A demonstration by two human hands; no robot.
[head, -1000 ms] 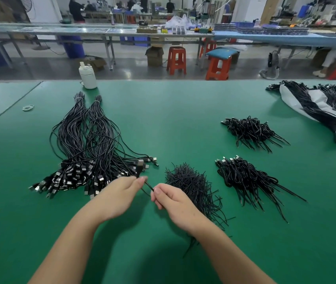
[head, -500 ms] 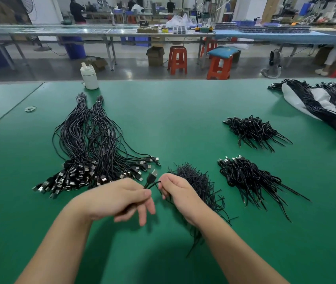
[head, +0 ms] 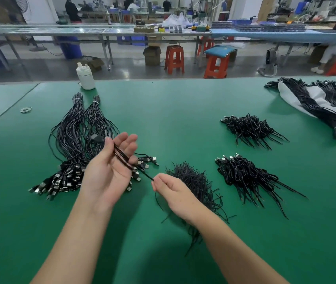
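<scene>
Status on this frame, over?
Left hand palm up, thumb pinning cable near its plug. Right hand pinching the far end. Wire pile close behind right hand.

The left hand (head: 109, 171) and right hand (head: 175, 193) are bare; so are both forearms (head: 77, 232).
</scene>
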